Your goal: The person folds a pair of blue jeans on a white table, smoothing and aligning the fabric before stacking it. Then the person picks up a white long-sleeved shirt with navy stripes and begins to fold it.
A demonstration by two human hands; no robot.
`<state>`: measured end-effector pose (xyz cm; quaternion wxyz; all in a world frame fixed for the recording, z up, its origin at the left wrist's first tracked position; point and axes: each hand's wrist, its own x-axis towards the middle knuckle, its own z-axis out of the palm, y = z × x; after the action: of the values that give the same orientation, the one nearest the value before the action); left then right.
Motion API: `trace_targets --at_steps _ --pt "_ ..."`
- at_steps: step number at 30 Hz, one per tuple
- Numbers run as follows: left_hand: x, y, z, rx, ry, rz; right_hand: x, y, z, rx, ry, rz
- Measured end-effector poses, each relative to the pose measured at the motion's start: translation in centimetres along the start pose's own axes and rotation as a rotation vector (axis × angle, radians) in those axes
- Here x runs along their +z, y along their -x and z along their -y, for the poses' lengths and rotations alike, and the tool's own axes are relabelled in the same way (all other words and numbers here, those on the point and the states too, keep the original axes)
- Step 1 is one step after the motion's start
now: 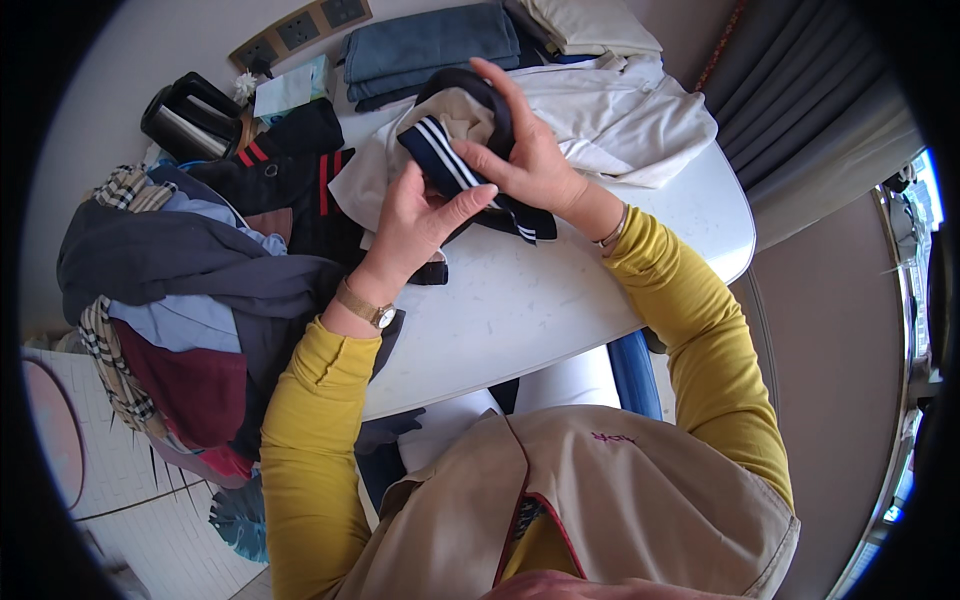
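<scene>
Both hands hold a navy ribbed band with white stripes (442, 154), part of a bunched dark and cream garment (457, 112). My left hand (420, 225) grips the lower end of the band, thumb on top. From the right, my right hand (529, 154) pinches the band with its thumb, while the fingers reach up behind the dark cloth. Part of the garment hangs onto the white table (510, 300) below. A white cloth (622, 116) lies spread just beyond my right hand. Close to my left wrist is a black garment with red stripes (300, 187).
A heap of clothes (202, 255) covers the table's left side and hangs over its edge. An electric kettle (191, 116) and a tissue box (292, 90) stand at the back left. Folded blue-grey cloth (431, 45) and folded cream cloth (592, 26) lie along the back. A grey curtain (802, 97) hangs at right.
</scene>
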<state>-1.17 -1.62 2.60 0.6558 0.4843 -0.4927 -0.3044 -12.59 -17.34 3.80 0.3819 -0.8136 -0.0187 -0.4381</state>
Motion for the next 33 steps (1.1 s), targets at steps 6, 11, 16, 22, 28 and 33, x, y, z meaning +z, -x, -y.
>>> trace_targets --at_steps 6,11,16,22,28,33 --pt "-1.0 -0.3 -0.4 -0.071 -0.006 -0.153 0.1 0.2 0.1 0.019 -0.026 -0.013" --pt "-2.8 -1.3 -1.5 0.002 0.148 -0.397 -0.4 -0.4 -0.1 0.094 -0.106 -0.242" --pt "-3.4 -1.7 -1.5 -0.039 0.269 -0.460 -0.8 0.1 0.4 0.138 -0.157 0.009" --pt "-2.3 -1.8 -2.4 0.023 0.247 -0.478 -0.6 0.2 0.7 -0.017 -0.046 0.155" --pt "-3.3 -1.5 -2.2 -0.071 0.307 -0.391 -0.6 0.3 0.7 -0.007 -0.102 -0.072" --pt "-5.2 -1.5 -0.8 -0.068 0.264 -0.508 -0.9 -0.1 0.9 -0.089 -0.001 -0.207"
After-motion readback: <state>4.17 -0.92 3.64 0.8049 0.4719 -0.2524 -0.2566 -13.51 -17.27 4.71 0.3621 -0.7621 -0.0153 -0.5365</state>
